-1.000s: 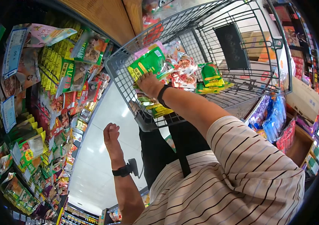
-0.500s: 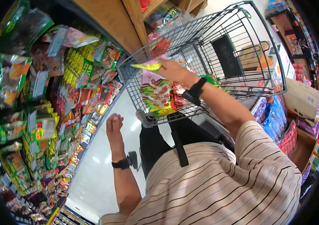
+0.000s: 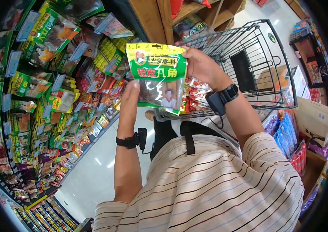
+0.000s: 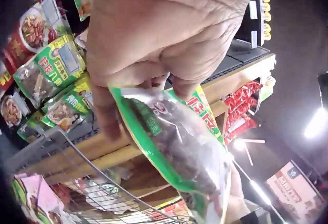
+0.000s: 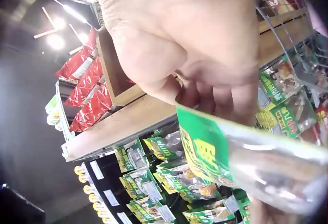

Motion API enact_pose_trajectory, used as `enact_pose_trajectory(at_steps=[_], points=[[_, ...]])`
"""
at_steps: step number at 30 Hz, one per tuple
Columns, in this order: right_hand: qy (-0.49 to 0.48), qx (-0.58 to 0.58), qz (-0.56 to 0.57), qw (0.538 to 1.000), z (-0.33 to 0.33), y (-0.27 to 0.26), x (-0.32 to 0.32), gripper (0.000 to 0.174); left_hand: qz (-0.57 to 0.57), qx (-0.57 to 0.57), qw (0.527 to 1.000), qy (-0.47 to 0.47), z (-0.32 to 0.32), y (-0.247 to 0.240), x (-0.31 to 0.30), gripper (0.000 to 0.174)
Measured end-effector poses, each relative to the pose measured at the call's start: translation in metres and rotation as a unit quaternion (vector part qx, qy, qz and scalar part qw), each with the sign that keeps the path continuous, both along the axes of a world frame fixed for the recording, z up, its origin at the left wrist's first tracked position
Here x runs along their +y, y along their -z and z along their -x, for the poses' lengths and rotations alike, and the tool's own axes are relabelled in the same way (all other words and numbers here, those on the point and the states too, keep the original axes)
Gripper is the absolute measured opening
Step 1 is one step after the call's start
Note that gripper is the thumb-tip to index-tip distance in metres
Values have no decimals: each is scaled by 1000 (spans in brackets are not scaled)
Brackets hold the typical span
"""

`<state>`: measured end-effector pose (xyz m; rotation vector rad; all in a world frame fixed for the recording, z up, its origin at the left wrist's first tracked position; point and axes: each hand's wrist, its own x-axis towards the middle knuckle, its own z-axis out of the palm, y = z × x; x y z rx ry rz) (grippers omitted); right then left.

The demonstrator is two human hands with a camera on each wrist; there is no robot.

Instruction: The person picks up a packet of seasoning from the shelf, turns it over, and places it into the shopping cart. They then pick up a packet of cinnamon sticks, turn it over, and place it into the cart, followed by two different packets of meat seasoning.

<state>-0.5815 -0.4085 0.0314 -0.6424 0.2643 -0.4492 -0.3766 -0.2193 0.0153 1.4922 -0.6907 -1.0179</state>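
Observation:
A green and yellow spice packet [image 3: 158, 77], with a clear window over brown contents, is held face up in front of the body by both hands. My right hand [image 3: 205, 70] pinches its upper right corner, thumb on the front. At the lower left edge my left hand [image 3: 129, 102] grips it, the thumb in front and the fingers hidden behind. In the left wrist view, the packet [image 4: 177, 142] hangs from the left hand's thumb and fingers. Several red and white packets [image 3: 196, 98] lie beyond it in the wire shopping cart [image 3: 266, 102].
Rows of hanging packets [image 3: 48, 31] fill the shelf on the left, with price tags in front. A wooden shelf [image 3: 150, 17] stands behind the cart. Blue bagged goods [image 3: 285, 129] and a cardboard box [image 3: 312, 116] are at the right.
My right hand has taken the green packet from the cart, lifted it and brought it leftward, turning its front up. My left hand has risen from beside the body and now grips it too.

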Motion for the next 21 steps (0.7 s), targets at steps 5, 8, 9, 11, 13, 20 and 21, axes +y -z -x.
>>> enact_pose_trajectory(at_steps=[5, 8, 9, 11, 13, 20, 21], points=[[22, -5, -11, 1000, -7, 3, 6, 37, 47, 92, 994, -18, 4, -4, 13, 25], [8, 40, 24, 999, -16, 7, 18, 46, 66, 124, 987, -73, 2, -7, 25, 22], [3, 55, 24, 998, -20, 5, 25, 47, 70, 121, 987, -83, 0, -8, 28, 22], [-36, 56, 22, 998, -21, -3, 42, 48, 81, 116, 985, -97, -3, -9, 29, 22], [-45, 66, 34, 996, -24, -8, 53, 47, 79, 93, 986, -111, -5, -11, 30, 21], [-69, 51, 19, 996, -44, 3, 62, 35, 94, 49, 982, -157, -1, -25, 49, 22], [-72, 46, 14, 996, -45, 4, 63, 34, 88, 50, 981, -167, -1, -25, 52, 23]])
